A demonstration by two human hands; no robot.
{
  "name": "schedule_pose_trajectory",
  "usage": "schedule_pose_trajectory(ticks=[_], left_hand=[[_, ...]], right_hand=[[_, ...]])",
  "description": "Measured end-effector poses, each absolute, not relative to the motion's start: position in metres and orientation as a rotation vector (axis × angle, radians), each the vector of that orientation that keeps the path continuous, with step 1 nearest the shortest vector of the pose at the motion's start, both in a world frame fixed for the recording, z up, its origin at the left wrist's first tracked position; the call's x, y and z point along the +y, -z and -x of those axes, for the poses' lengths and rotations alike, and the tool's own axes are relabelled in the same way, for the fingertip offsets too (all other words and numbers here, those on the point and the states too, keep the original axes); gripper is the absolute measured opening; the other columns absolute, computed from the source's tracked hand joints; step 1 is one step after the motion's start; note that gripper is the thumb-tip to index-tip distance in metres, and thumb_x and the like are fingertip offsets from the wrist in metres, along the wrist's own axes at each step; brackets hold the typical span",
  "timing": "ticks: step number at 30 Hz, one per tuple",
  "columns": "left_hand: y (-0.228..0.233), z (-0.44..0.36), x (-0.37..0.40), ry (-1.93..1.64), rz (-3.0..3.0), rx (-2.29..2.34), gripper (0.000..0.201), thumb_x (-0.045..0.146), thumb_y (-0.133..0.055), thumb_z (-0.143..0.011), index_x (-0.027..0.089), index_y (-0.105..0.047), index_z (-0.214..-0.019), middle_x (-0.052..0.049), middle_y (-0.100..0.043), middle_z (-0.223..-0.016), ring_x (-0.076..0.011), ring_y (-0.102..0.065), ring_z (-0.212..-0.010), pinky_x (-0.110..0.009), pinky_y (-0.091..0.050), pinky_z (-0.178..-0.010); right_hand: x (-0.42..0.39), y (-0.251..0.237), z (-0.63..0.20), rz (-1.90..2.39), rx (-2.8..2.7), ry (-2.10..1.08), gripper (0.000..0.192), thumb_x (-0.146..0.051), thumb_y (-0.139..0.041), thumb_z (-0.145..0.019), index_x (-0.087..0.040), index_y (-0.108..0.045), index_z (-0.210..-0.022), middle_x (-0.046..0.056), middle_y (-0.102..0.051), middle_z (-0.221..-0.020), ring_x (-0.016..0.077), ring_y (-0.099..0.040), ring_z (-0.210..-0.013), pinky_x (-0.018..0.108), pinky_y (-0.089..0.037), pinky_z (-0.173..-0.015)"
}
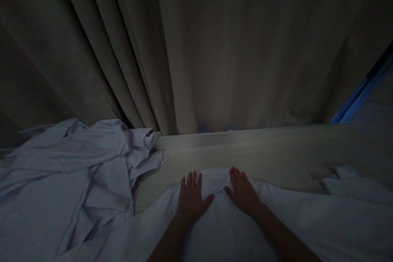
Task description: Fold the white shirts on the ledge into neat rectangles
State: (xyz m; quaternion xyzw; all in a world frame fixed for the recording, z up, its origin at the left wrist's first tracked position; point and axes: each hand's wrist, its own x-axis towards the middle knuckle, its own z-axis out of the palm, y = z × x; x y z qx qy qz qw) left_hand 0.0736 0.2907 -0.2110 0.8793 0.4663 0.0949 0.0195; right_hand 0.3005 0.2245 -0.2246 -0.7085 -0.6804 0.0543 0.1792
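A white button-up shirt [229, 237] lies spread with its front up and its collar [215, 174] at the far end. My left hand [193, 199] rests flat on it beside the left of the collar, fingers apart. On the collar's right side my right hand [242, 191] also lies flat, its thumb held away from the fingers. Both thumbs point inward toward the buttoned neck. The sleeves stretch out to either side, and the shirt's lower part runs out of view past my forearms.
On the left lies a heap of crumpled white garments [101, 159]. More folded white cloth [353, 182] sits at the right. Behind the pale wooden surface [260, 151] hangs a long brown curtain [221, 57], with a strip of blue light [359, 94] at its right edge. The room is dim.
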Motion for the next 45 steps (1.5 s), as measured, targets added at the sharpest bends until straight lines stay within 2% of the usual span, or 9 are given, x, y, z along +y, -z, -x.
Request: schedule_pose_trajectory(ticks=[3, 8, 12, 17, 22, 26, 32, 39, 45], left_hand=[[0.211, -0.071, 0.289, -0.341, -2.782, 1.409, 0.087, 0.07, -0.027, -0.08, 0.008, -0.027, -0.141, -0.021, -0.024, -0.15, -0.0345, -0.016, -0.14, -0.054, -0.019, -0.113], [0.219, -0.095, 0.271, -0.534, -2.89, 1.329, 0.067, 0.048, -0.028, -0.09, 0.004, -0.028, -0.14, -0.02, -0.028, -0.149, -0.0301, -0.02, -0.139, -0.045, -0.029, -0.112], [0.231, -0.116, 0.263, -0.58, -2.912, 1.319, 0.067, 0.052, -0.031, -0.088, 0.007, -0.035, -0.137, -0.02, -0.036, -0.144, -0.0318, -0.03, -0.135, -0.046, -0.035, -0.108], [0.239, -0.119, 0.261, -0.595, -2.889, 1.384, 0.067, 0.057, -0.035, -0.086, 0.016, -0.035, -0.138, -0.019, -0.034, -0.146, -0.0343, -0.026, -0.136, -0.052, -0.032, -0.108], [0.224, -0.114, 0.259, -0.568, -2.875, 1.319, 0.072, 0.059, -0.035, -0.084, 0.012, -0.033, -0.139, -0.02, -0.033, -0.146, -0.0343, -0.026, -0.136, -0.05, -0.033, -0.108], [0.206, -0.077, 0.271, -0.656, -2.837, 1.46, 0.065, 0.048, -0.034, -0.088, 0.007, -0.03, -0.139, -0.019, -0.036, -0.146, -0.0293, -0.026, -0.138, -0.047, -0.034, -0.109], [0.217, -0.001, 0.265, -0.517, -2.939, 1.601, 0.053, 0.037, -0.034, -0.089, 0.006, -0.043, -0.132, -0.018, -0.046, -0.139, -0.0297, -0.038, -0.132, -0.046, -0.038, -0.106], [0.229, 0.019, 0.245, -0.401, -2.675, 1.832, 0.068, 0.052, -0.037, -0.085, 0.009, -0.034, -0.138, -0.021, -0.035, -0.145, -0.0363, -0.029, -0.135, -0.054, -0.032, -0.107], [0.219, 0.017, 0.253, -0.385, -2.442, 1.953, 0.072, 0.056, -0.035, -0.084, 0.007, -0.034, -0.138, -0.023, -0.034, -0.145, -0.0364, -0.027, -0.136, -0.052, -0.027, -0.11]], right_hand=[[0.208, 0.214, -0.317, 2.024, -1.856, -0.131, 0.072, -0.055, -0.023, -0.092, -0.005, -0.018, -0.144, 0.014, -0.015, -0.151, 0.0224, -0.011, -0.14, 0.045, -0.015, -0.116], [0.17, 0.219, -0.36, 2.16, -1.719, -0.105, 0.069, -0.052, -0.017, -0.093, -0.005, -0.02, -0.143, 0.014, -0.019, -0.151, 0.0213, -0.014, -0.14, 0.044, -0.016, -0.116], [0.156, 0.234, -0.38, 2.239, -1.738, -0.12, 0.073, -0.058, -0.021, -0.091, -0.006, -0.027, -0.141, 0.015, -0.027, -0.148, 0.0234, -0.021, -0.138, 0.044, -0.019, -0.115], [0.155, 0.242, -0.386, 2.363, -1.682, 0.115, 0.078, -0.063, -0.025, -0.088, -0.006, -0.028, -0.141, 0.019, -0.03, -0.146, 0.0292, -0.023, -0.137, 0.049, -0.021, -0.112], [0.159, 0.244, -0.391, 2.465, -1.57, 0.226, 0.082, -0.066, -0.029, -0.085, -0.005, -0.033, -0.139, 0.024, -0.034, -0.143, 0.037, -0.027, -0.134, 0.055, -0.021, -0.109], [0.169, 0.231, -0.377, 2.349, -1.583, 0.278, 0.077, -0.059, -0.023, -0.089, 0.0, -0.03, -0.139, 0.023, -0.027, -0.146, 0.033, -0.019, -0.137, 0.05, -0.019, -0.112], [0.2, 0.225, -0.311, 2.158, -1.789, 0.045, 0.071, -0.053, -0.021, -0.092, 0.0, -0.028, -0.14, 0.019, -0.027, -0.148, 0.0271, -0.021, -0.138, 0.042, -0.023, -0.113], [0.209, 0.242, -0.292, 2.191, -1.79, 0.099, 0.073, -0.056, -0.029, -0.09, -0.003, -0.03, -0.14, 0.022, -0.031, -0.145, 0.0301, -0.025, -0.136, 0.045, -0.022, -0.112], [0.212, 0.243, -0.295, 2.243, -1.755, 0.122, 0.077, -0.058, -0.033, -0.087, -0.001, -0.029, -0.14, 0.023, -0.03, -0.145, 0.0306, -0.024, -0.136, 0.046, -0.021, -0.113]])
